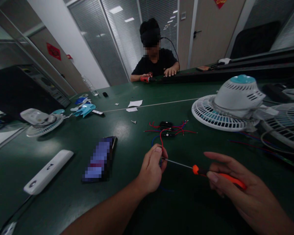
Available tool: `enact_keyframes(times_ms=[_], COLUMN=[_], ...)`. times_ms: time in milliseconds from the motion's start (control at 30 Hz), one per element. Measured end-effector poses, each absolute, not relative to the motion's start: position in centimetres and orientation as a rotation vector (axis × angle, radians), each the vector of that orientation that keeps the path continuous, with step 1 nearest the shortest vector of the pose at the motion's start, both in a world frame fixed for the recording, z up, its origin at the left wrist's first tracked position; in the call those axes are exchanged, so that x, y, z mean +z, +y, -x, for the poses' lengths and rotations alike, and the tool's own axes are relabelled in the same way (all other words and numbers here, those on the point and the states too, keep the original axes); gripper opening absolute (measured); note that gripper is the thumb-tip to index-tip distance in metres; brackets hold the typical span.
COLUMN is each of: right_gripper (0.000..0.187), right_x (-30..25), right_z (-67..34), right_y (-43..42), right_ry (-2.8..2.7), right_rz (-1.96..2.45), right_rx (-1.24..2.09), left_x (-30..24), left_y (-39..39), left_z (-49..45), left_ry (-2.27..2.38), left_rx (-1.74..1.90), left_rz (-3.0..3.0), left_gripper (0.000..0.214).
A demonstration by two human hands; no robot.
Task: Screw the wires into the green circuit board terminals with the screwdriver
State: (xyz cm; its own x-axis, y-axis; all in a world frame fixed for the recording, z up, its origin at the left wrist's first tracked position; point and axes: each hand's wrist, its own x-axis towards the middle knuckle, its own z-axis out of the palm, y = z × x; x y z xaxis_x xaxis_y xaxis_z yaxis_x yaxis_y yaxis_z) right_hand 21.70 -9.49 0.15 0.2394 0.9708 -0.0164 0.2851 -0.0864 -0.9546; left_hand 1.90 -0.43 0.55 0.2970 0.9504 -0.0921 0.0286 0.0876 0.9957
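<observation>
My left hand [152, 168] is closed around a small dark part, mostly hidden by the fingers, from which a red wire [161, 138] and a blue wire [153, 141] rise. In my right hand [237, 182] is a screwdriver [195, 169] with an orange and black handle. Its thin metal shaft points left, and the tip reaches the part between my left fingers; whether it sits in a screw cannot be made out. Just beyond my left hand, several small black modules [167, 125] with red and blue wires lie on the green table [127, 209].
A phone [99, 160] and a white power strip [49, 171] lie to the left. White fan parts [237, 104] stand at right, and a smaller fan [42, 122] at far left. Across the table, a person [155, 62] holds a red tool [145, 79]. Paper scraps [135, 103] lie mid-table.
</observation>
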Motion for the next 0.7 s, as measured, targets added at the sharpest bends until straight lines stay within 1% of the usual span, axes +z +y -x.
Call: enact_keyframes(times_ms=[200, 400, 700], right_gripper=[0.048, 0.043, 0.039], right_x=[0.14, 0.72, 0.71], right_z=[-21.72, -21.40, -21.32], right_y=[-9.55, -9.36, -9.47], right_ry=[-1.211, -1.203, -1.217], right_rz=[1.600, 1.597, 1.545], right_rx=[0.918, 0.851, 0.879], left_x=[0.94, 0.85, 1.11], left_y=[-0.43, -0.39, -0.55], left_z=[-2.00, -1.96, -2.11], left_ry=[1.057, 1.034, 1.049], left_rx=[0.919, 0.919, 0.903], left_rz=[-1.254, -1.263, -1.293], left_gripper=[0.037, 0.037, 0.037])
